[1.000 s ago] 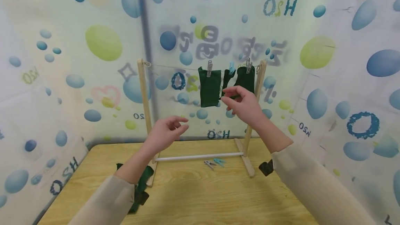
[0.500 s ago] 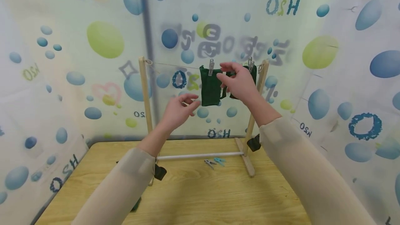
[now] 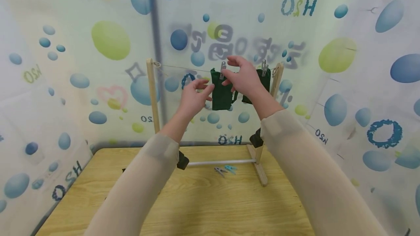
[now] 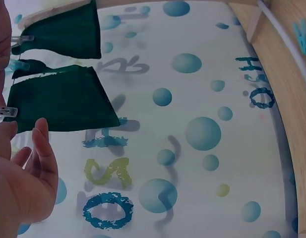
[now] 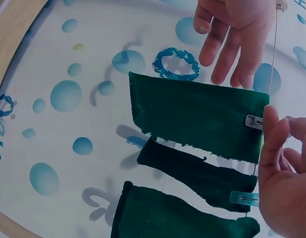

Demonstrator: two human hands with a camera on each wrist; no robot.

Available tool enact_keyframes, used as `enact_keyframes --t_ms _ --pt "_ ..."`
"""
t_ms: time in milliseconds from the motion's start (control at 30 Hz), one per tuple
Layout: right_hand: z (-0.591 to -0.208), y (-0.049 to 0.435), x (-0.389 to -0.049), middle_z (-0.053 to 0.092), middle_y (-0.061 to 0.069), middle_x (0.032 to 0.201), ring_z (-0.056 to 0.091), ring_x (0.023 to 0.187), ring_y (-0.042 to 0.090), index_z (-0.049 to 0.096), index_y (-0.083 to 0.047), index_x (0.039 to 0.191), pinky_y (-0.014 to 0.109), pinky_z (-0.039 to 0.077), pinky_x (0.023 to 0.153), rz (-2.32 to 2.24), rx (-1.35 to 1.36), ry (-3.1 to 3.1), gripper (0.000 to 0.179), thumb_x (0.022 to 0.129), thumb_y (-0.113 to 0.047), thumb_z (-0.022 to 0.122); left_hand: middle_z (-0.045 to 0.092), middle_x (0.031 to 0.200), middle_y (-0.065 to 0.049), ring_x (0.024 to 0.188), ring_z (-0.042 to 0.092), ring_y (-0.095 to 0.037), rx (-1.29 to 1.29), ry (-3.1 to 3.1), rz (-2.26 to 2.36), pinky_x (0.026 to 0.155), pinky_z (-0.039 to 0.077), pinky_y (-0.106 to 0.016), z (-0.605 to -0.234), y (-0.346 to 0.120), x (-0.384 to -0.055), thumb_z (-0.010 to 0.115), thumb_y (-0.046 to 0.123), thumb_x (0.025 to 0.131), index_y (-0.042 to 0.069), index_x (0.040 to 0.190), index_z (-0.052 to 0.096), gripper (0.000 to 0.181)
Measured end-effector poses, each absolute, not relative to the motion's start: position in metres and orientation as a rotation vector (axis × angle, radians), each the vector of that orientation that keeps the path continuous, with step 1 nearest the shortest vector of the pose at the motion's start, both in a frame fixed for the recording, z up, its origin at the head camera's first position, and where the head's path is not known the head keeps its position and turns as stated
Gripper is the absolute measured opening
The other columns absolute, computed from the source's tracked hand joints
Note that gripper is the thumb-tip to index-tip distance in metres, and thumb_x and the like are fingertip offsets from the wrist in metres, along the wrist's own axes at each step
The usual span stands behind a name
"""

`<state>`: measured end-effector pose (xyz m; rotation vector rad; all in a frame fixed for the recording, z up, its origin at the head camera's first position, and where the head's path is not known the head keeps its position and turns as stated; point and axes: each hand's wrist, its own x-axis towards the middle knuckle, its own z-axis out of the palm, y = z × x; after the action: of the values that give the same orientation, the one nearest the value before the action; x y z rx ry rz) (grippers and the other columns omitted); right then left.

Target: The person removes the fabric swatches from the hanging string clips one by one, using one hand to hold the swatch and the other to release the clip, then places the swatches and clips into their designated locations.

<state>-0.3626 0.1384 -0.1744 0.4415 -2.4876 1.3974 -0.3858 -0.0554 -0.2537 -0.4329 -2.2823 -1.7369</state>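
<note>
Three dark green cloth pieces hang from a string: a rectangular cloth (image 3: 221, 97), a narrow cloth (image 5: 202, 171) and a wider cloth (image 5: 167, 213) at the right end. A grey clothespin (image 5: 254, 122) grips the rectangular one, a light blue clothespin (image 5: 243, 198) the narrow one, another grey clothespin (image 3: 264, 69) the wider one. My right hand (image 3: 244, 77) is at the rectangular cloth's grey clothespin, thumb and fingers apart; contact is unclear. Beside that cloth's left edge is my left hand (image 3: 194, 99), fingers loosely bent and holding nothing.
A wooden post (image 3: 152, 97) and a second post (image 3: 277, 79) carry the string, joined below by a white rod (image 3: 213, 163). On the table (image 3: 197, 199) lie a loose grey clothespin (image 3: 220, 171) and a blue clothespin (image 3: 230, 169). Patterned curtains (image 3: 111, 41) surround it.
Both hands have risen towards the rectangular cloth. My right hand has moved left from the other cloths to its clothespin; my left has come up beside it. The left arm now covers the cloth on the table.
</note>
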Motion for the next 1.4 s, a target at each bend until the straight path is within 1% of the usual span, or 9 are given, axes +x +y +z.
enact_keyframes --t_ms 200,433,633,800,1033,1100,1167,1267,1400 --pt "-0.173 0.134 -0.368 0.048 -0.001 0.172 0.079 0.102 0.023 0.037 -0.024 0.172 0.040 0.061 0.076 1.398 0.429 -2.512 0.064 0.114 -0.031 0.061 0.071 0.144 -0.008 0.101 0.081 -0.024 -0.424 -2.238 -1.836 0.079 0.062 -0.031 -0.249 -0.050 -0.392 0.069 0.039 0.110 0.015 0.158 0.058 0.055" --pt "-0.172 0.132 -0.370 0.051 0.003 0.168 0.078 0.098 0.022 0.043 -0.023 0.169 0.045 0.061 0.078 1.381 0.438 -2.512 0.057 0.115 -0.029 0.060 0.075 0.138 -0.008 0.090 0.081 -0.022 -0.444 -2.140 -1.854 0.070 0.060 -0.028 -0.239 -0.046 -0.392 0.068 0.033 0.111 0.016 0.151 0.064 0.043" --pt "-0.172 0.132 -0.368 0.056 0.006 0.161 0.077 0.094 0.020 0.052 -0.021 0.163 0.042 0.061 0.075 1.354 0.436 -2.507 0.049 0.115 -0.027 0.060 0.077 0.134 -0.010 0.081 0.079 -0.015 -0.416 -2.118 -1.879 0.068 0.060 -0.027 -0.233 -0.041 -0.392 0.068 0.032 0.111 0.013 0.145 0.068 0.039" --pt "-0.172 0.132 -0.367 0.060 0.006 0.155 0.077 0.092 0.020 0.055 -0.020 0.159 0.045 0.062 0.079 1.358 0.435 -2.493 0.046 0.114 -0.027 0.062 0.079 0.130 -0.012 0.072 0.077 -0.011 -0.398 -2.077 -1.889 0.067 0.059 -0.026 -0.232 -0.039 -0.390 0.069 0.029 0.111 0.009 0.138 0.072 0.034" --pt "-0.171 0.134 -0.365 0.062 0.007 0.150 0.076 0.090 0.019 0.056 -0.019 0.159 0.035 0.060 0.072 1.373 0.434 -2.477 0.047 0.113 -0.027 0.065 0.079 0.125 -0.013 0.065 0.073 -0.009 -0.372 -2.023 -1.944 0.062 0.055 -0.024 -0.231 -0.037 -0.385 0.071 0.027 0.110 0.007 0.133 0.074 0.031" --pt "-0.171 0.134 -0.364 0.062 0.007 0.149 0.076 0.089 0.020 0.057 -0.019 0.158 0.036 0.060 0.072 1.373 0.437 -2.472 0.047 0.113 -0.027 0.065 0.079 0.125 -0.013 0.064 0.072 -0.009 -0.367 -2.015 -1.958 0.062 0.054 -0.024 -0.230 -0.037 -0.384 0.071 0.028 0.110 0.007 0.133 0.074 0.031" --pt "-0.170 0.134 -0.362 0.063 0.007 0.148 0.075 0.087 0.018 0.059 -0.018 0.156 0.034 0.060 0.070 1.366 0.438 -2.470 0.045 0.112 -0.027 0.066 0.080 0.126 -0.013 0.064 0.071 -0.009 -0.363 -1.999 -1.981 0.064 0.056 -0.025 -0.230 -0.037 -0.383 0.071 0.027 0.109 0.007 0.132 0.075 0.031" --pt "-0.170 0.134 -0.360 0.065 0.006 0.147 0.076 0.084 0.016 0.062 -0.017 0.152 0.039 0.061 0.071 1.355 0.436 -2.471 0.042 0.112 -0.025 0.066 0.080 0.126 -0.014 0.062 0.070 -0.011 -0.367 -1.965 -2.003 0.070 0.060 -0.025 -0.231 -0.036 -0.382 0.072 0.025 0.109 0.005 0.131 0.075 0.030" --pt "-0.170 0.133 -0.357 0.067 0.005 0.146 0.075 0.079 0.012 0.064 -0.017 0.149 0.037 0.061 0.068 1.360 0.433 -2.462 0.039 0.111 -0.023 0.067 0.079 0.125 -0.017 0.060 0.067 -0.010 -0.377 -1.927 -1.996 0.075 0.062 -0.024 -0.231 -0.035 -0.380 0.073 0.021 0.108 0.002 0.129 0.076 0.028"
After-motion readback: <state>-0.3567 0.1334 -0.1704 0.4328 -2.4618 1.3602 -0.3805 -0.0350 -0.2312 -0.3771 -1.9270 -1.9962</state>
